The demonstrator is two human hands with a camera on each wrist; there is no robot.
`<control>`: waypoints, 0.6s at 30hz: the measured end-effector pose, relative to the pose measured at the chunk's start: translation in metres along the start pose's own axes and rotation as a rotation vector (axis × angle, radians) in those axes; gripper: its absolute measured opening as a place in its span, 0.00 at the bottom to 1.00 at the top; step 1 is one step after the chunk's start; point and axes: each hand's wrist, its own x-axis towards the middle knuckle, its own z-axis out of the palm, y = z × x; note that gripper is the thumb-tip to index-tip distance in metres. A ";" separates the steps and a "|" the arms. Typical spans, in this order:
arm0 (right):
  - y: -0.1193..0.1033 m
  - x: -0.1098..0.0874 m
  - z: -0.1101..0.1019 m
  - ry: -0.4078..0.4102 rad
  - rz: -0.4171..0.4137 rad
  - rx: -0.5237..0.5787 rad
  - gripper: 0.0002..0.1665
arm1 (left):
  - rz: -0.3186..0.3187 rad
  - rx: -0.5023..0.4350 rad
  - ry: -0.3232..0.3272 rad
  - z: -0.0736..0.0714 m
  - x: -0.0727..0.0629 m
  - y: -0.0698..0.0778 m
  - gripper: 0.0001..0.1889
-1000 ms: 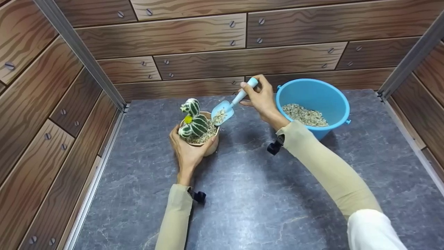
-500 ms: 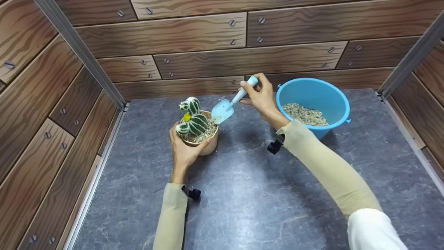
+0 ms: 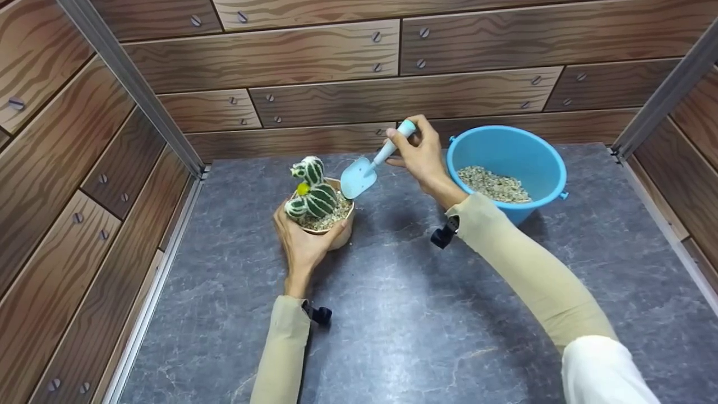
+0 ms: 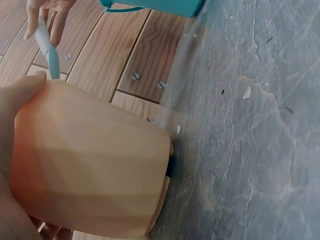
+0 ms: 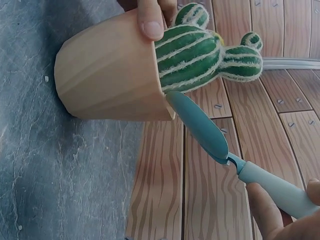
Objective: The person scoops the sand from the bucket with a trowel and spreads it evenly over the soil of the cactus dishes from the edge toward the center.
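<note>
1. Head view: My left grip (image 3: 303, 241) is curled round the near left side of a beige faceted pot (image 3: 342, 238), its thumb along the near rim. The pot is on the dark grey marbled table (image 3: 392, 325). In it sits a green, round-lobed cactus with white stripes (image 3: 321, 201) and a yellow flower (image 3: 303, 189), bedded in tan gravel (image 3: 335, 217). My right grip (image 3: 422, 160), right of the pot, is closed round the handle of a pale-blue trowel (image 3: 360, 177), whose blade slants down to the pot's right rim. Farther right of the pot is a round blue bucket (image 3: 507, 147) holding more gravel. Behind the pot rises a wood-plank-patterned wall (image 3: 336, 106).

2. Left wrist view: The pot's smooth side lies close against my left grip, with my thumb by its rim. Past that rim show the trowel and my right grip. Pale chips (image 4: 247, 92) are scattered on the table near the pot's base.

3. Right wrist view: My right fingers hold the trowel's handle; the blade's tip is at the pot's rim, just beside the cactus. I cannot tell whether tip and rim touch. My left thumb presses the pot's side near its rim.
</note>
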 end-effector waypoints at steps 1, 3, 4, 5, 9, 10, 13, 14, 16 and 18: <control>0.000 0.000 0.001 0.000 -0.003 0.003 0.14 | -0.004 0.000 -0.001 0.000 0.000 0.000 0.64; 0.001 0.000 0.004 -0.004 -0.011 0.004 0.15 | -0.014 -0.002 -0.005 0.000 0.000 0.000 0.64; 0.001 0.000 0.005 -0.006 -0.012 0.002 0.16 | -0.018 -0.001 -0.007 0.000 0.001 0.000 0.63; 0.002 0.000 0.006 -0.010 -0.011 -0.002 0.17 | -0.023 -0.007 -0.011 0.000 0.001 0.001 0.63; 0.005 -0.002 0.008 -0.024 -0.001 -0.022 0.20 | -0.034 -0.025 -0.020 -0.001 0.001 0.001 0.63; 0.005 -0.002 0.008 -0.027 -0.003 -0.031 0.20 | -0.034 -0.028 -0.022 -0.001 0.001 0.001 0.63; 0.005 -0.003 0.007 -0.021 -0.020 -0.052 0.18 | -0.038 -0.038 -0.032 -0.002 0.002 0.000 0.62; 0.004 -0.003 0.007 -0.020 -0.030 -0.057 0.18 | -0.039 -0.041 -0.036 -0.003 0.003 -0.001 0.62; 0.003 -0.003 0.006 -0.020 -0.048 -0.067 0.17 | -0.039 -0.050 -0.046 -0.005 0.004 -0.003 0.62; 0.002 -0.003 0.004 -0.023 -0.057 -0.069 0.16 | -0.045 -0.055 -0.063 -0.008 0.005 -0.005 0.62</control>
